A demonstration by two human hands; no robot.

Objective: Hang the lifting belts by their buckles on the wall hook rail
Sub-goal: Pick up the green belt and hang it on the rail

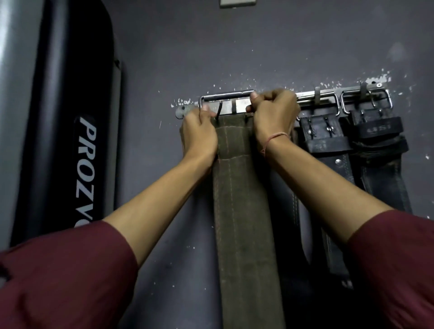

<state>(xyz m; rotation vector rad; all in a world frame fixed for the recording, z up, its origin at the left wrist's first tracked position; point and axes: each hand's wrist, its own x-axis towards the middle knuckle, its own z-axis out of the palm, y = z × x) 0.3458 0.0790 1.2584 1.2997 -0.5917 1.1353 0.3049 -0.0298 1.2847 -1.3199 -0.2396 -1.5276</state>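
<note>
- Grey wall (234, 47), its paint chipped in white flecks just above the grip.
- Black padded machine part (77, 94) with white lettering, well left of the grip.
- Pale plate (237, 2) on the wall, far above it.

Both my arms reach up and forward, sleeves pushed back above the elbows. My left hand (198, 133) is curled in a grip, thumb up. My right hand (273, 112) is fisted tight, knuckles out, a thin thread around its wrist.

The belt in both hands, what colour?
Olive-green belt, with pale stitching, seen in the head view.
</note>
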